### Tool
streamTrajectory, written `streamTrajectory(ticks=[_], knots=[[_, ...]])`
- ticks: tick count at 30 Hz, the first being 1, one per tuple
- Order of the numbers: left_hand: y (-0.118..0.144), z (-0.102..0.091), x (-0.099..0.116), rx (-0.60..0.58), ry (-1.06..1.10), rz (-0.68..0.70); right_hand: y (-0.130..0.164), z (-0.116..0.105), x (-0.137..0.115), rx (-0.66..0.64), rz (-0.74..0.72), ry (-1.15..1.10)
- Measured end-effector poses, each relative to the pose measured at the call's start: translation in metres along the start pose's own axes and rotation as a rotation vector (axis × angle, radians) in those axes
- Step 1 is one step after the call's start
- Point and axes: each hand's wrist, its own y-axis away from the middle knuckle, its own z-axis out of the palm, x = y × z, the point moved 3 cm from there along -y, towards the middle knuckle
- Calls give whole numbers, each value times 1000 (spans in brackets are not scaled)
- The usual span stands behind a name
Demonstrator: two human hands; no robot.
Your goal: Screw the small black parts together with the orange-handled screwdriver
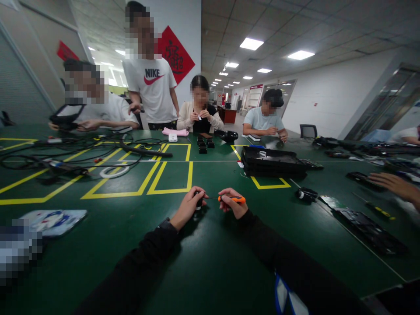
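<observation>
Clearly, two hands are seen low on the green tabletop (210, 262). The left hand (188, 206) is closed around one small black part (198, 202); the right hand (231, 203) is clamped on one orange-handled screwdriver (234, 199), whose tip is pointed at that part. Further out, one black tray (272, 162) is placed to the right, and tangled black cables (65, 153) are spread on the left. Four other people are counted across the tabletop. "NIKE" is read on a white shirt (152, 89).
</observation>
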Motion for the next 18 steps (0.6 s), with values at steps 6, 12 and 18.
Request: streamTrajectory(ticks=[6,12,18], knots=[[0,0,-1,-7,2,18,1,-3,-5,-35,-111,72],[0,0,0,-16,4,20,2,-2,-4,-45,-71,63],[0,1,-1,-4,21,7,-1,-3,2,21,-4,-50]])
